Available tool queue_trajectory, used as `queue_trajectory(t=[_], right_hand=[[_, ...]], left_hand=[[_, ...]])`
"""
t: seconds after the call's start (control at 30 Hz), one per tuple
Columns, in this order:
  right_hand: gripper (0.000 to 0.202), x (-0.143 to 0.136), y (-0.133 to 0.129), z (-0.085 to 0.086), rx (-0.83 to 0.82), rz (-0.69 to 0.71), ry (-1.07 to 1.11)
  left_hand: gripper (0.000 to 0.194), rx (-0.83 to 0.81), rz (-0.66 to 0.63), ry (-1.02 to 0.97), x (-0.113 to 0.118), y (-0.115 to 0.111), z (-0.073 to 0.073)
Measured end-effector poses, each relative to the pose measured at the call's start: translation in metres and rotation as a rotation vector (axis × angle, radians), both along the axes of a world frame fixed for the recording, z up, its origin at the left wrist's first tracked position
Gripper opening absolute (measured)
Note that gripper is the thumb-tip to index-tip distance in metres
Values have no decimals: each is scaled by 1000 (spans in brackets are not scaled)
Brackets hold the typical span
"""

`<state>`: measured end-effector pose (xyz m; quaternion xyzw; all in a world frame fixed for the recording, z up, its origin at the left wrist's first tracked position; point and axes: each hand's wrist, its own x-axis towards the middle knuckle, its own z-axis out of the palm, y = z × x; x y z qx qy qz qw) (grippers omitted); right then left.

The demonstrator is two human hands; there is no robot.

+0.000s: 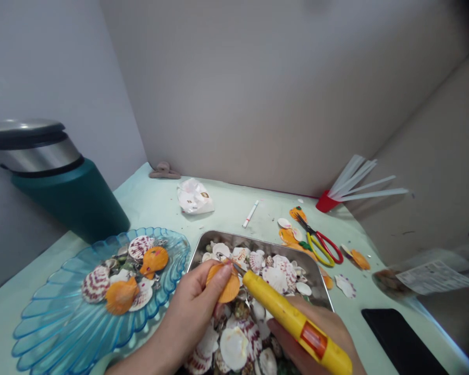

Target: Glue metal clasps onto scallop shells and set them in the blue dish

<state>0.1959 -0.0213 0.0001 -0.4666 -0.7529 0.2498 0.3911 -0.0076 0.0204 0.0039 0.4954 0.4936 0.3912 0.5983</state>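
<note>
My left hand [197, 294] pinches an orange scallop shell [229, 286] between thumb and fingers, above a metal tray. In my right hand [320, 323] is a yellow hand tool [285, 310] with a thin metal tip and a red-orange part on its body. The tip points at the shell's upper edge near my left thumb; I cannot tell whether it touches. Below both hands, the metal tray [328, 297] is full of white, purple-striped and speckled shells [234, 348]. My right fingers are partly hidden behind the tool.
A blue scalloped dish [62, 323] with shells is on the left, beside a teal bottle [78, 192]. Rightward are scissors [334, 247], decorated orange shells [289, 237], a red cup [326, 202] of translucent sticks and a black phone [402, 338]. A white wrapper [195, 197] lies behind the tray.
</note>
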Motion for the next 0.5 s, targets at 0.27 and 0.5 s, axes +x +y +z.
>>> queue_trajectory(t=[0.27, 0.5], right_hand=[[14, -6, -6, -9, 67, -92, 179], [16, -12, -8, -3, 4, -287, 238]], left_hand=[[38, -34, -9, -3, 0, 1, -1], [33, -12, 28, -16, -1, 0, -2]])
